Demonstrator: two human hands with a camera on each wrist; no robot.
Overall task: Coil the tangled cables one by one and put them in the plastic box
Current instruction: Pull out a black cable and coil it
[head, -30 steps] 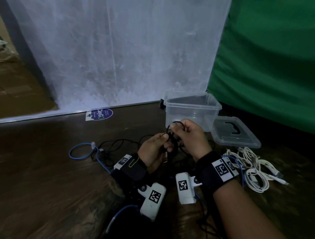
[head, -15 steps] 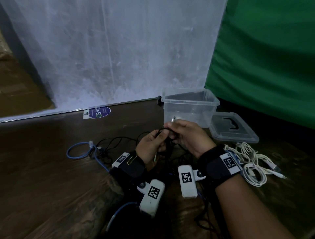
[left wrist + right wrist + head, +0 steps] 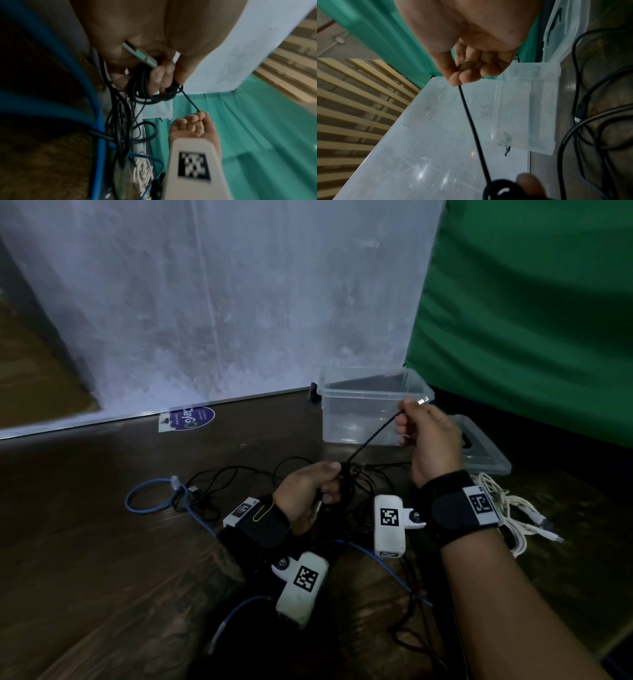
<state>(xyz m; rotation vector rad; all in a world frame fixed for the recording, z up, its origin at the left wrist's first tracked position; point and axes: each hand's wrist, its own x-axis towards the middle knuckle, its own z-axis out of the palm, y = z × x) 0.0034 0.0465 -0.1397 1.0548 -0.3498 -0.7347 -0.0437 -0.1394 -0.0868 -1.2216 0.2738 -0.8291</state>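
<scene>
My left hand (image 3: 320,482) grips a small coil of black cable (image 3: 155,96) low over the floor, with a metal plug (image 3: 140,56) sticking out by the palm. From the coil a taut black strand (image 3: 371,436) runs up to my right hand (image 3: 416,414), which pinches its end, the silver plug tip (image 3: 424,399) showing above the fingers. The right hand is raised in front of the clear plastic box (image 3: 346,409), which stands open with no cable inside. More tangled black cables (image 3: 219,484) lie on the floor to the left.
A blue cable (image 3: 147,498) loops on the floor at left and runs under my arms. A white cable bundle (image 3: 513,508) lies at right beside the box lid (image 3: 486,453). A white sheet and green cloth hang behind. A round sticker (image 3: 191,417) is on the floor.
The right hand has lifted up and to the right away from the left hand, drawing the cable end out into a taut strand in front of the box. The left hand stayed low with the coil.
</scene>
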